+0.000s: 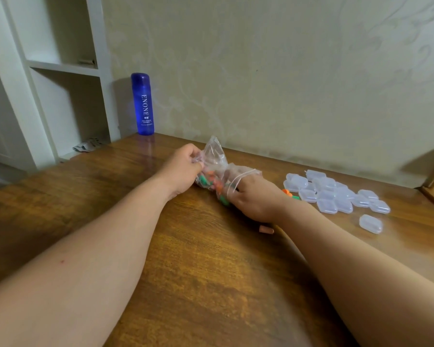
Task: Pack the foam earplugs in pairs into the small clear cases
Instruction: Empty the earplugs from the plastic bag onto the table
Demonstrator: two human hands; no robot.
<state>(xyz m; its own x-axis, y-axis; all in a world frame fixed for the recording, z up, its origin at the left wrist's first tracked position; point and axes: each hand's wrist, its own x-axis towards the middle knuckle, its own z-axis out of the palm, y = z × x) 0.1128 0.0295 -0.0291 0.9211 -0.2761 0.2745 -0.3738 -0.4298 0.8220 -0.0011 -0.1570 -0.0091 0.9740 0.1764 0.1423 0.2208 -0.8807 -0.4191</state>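
Head view:
- Left hand [186, 166]: fingers curled, pinching the upper end of the clear plastic bag [214, 156].
- Bag: on the wooden table [198, 259], between both hands; holds orange and green foam earplugs [211, 182].
- Right hand [256, 196]: fingers tucked inside the bag mouth; grasp hidden, cannot tell.
- Loose pink earplug [266, 229]: on the table, beneath the right wrist.
- Small clear cases [331, 194]: clustered right of the right hand.
- Blue bottle [142, 103]: upright at the wall.

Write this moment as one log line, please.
left hand grips bag | right hand at bag mouth | earplugs mostly bagged | clear cases piled right, untouched
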